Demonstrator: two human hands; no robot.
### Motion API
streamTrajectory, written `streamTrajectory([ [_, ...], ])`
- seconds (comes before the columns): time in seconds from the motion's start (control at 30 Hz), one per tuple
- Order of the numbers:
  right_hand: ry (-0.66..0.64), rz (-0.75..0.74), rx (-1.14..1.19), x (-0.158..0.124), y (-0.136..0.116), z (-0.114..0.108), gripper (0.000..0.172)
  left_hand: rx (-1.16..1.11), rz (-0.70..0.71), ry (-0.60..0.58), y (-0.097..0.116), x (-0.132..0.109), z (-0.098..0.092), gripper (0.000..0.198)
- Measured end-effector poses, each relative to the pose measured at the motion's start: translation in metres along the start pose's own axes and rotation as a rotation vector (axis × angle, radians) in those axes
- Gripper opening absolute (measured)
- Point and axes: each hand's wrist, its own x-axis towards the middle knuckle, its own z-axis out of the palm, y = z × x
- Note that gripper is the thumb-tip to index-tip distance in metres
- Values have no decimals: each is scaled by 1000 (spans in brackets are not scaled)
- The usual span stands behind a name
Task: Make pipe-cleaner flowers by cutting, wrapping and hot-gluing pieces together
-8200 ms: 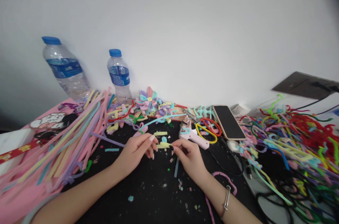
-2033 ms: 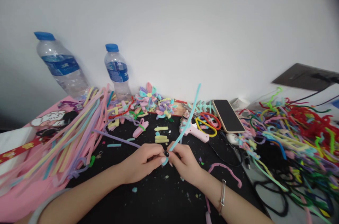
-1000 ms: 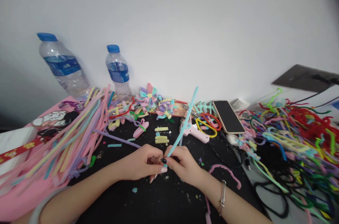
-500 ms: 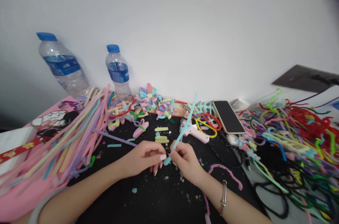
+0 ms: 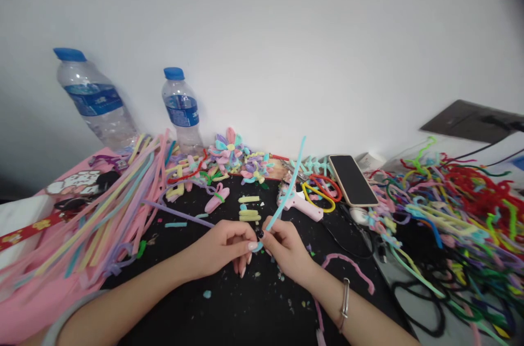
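Note:
A light blue pipe cleaner (image 5: 290, 189) slants up and to the right from between my two hands. My right hand (image 5: 286, 248) pinches it near its lower part, thumb and fingers pressed together. The thumb and forefinger of my left hand (image 5: 229, 245) close on its lower end, which is mostly hidden by the fingertips. Just beyond my hands lie short yellow pipe cleaner pieces (image 5: 249, 216). A pale pink glue gun (image 5: 303, 204) rests behind my right hand, beside yellow-handled scissors (image 5: 321, 197).
Two water bottles (image 5: 182, 111) stand against the wall. Long pipe cleaners (image 5: 118, 198) are heaped at left, and a colourful tangle (image 5: 462, 215) covers the right side. A phone (image 5: 353, 179) and a pipe-cleaner flower (image 5: 228, 147) lie at the back of the black mat (image 5: 184, 308).
The blue pipe cleaner's lower end, which stuck out between my hands, is now pinched by my left fingertips. Its upper tip stands slightly higher.

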Motion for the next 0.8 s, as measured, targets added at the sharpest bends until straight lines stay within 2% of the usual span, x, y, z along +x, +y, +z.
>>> streamTrajectory([
  [0.23, -145, -10, -16, 1, 4, -4, 38, 135, -4, -69, 8, -4, -1, 24],
  [0.57, -208, 35, -14, 1, -1, -3, 39, 132, 66, -20, 4, -2, 0, 21],
  [0.7, -110, -5, -51, 1, -1, 0, 37, 102, 77, 12, 1, 0, -1, 22],
  [0.8, -31, -55, -80, 1, 0, 1, 35, 39, 61, -25, 0, 1, -2, 29],
])
